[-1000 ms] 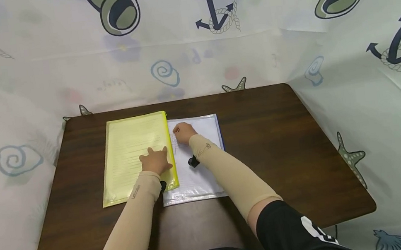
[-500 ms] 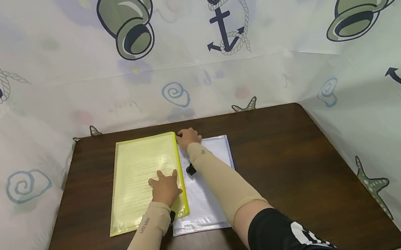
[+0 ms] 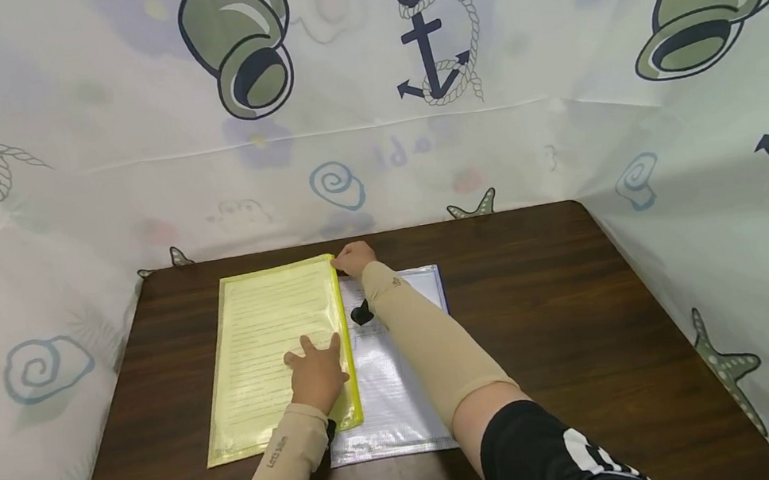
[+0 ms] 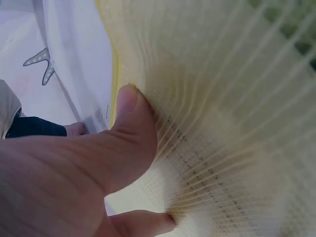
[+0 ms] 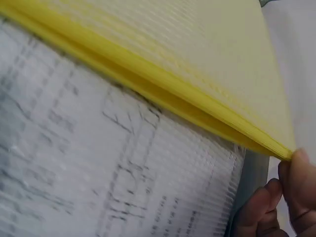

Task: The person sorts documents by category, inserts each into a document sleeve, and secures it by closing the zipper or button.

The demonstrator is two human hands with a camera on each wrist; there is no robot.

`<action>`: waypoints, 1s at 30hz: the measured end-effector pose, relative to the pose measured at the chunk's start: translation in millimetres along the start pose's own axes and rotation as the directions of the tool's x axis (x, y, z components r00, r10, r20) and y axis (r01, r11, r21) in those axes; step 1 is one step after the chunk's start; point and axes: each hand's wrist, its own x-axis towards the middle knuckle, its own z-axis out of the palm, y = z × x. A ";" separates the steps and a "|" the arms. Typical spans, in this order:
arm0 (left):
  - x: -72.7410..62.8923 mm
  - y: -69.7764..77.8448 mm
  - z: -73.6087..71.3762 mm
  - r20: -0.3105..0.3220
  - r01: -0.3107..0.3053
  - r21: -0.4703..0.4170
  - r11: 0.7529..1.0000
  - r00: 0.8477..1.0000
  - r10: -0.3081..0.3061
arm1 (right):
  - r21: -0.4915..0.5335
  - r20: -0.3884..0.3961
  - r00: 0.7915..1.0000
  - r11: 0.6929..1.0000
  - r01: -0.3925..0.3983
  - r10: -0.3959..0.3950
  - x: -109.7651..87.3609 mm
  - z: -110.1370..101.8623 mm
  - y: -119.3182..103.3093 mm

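A yellow mesh zip pouch with a lined sheet inside lies flat on the table. My left hand rests on its lower right part with fingers spread; in the left wrist view the thumb presses near the yellow edge, and the mesh puckers around it. At the pouch's top right corner, my right hand pinches the end of the zip edge. The right wrist view shows that yellow zip edge running to the thumb and finger. Partly under the yellow pouch lies a clear mesh pouch with a blue edge and printed paper inside.
The dark wooden table extends to the right of both pouches. Behind it hangs a white sheet printed with anchors and shells. My right forearm crosses over the clear pouch.
My right hand has moved from over the clear pouch up to the top right corner of the yellow pouch and now pinches it. The left hand stays on the yellow pouch. The head view has tilted up.
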 end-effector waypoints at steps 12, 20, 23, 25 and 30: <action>-3.6 4.3 1.1 -0.049 0.015 0.016 1.000 0.999 -0.015 | 0.277 -0.080 0.992 0.958 -0.072 0.097 8.4 -6.5 -8.6; -4.6 5.7 -0.2 -0.075 -0.004 0.084 0.996 0.997 0.011 | 0.372 -0.082 0.992 0.926 -0.058 0.094 7.5 2.8 -6.7; -5.2 6.5 1.5 -0.075 0.000 0.087 0.996 0.997 0.006 | 0.207 -0.035 0.998 0.977 -0.045 0.053 10.3 8.3 -1.0; -5.5 7.5 1.4 -0.078 0.006 0.095 0.995 0.997 0.002 | 0.081 -0.006 1.000 0.997 -0.003 0.003 10.5 10.4 1.4; -4.4 8.6 -1.6 -0.071 0.012 0.087 0.996 0.997 -0.005 | -0.237 -0.035 0.989 0.962 0.134 -0.147 8.7 10.2 1.3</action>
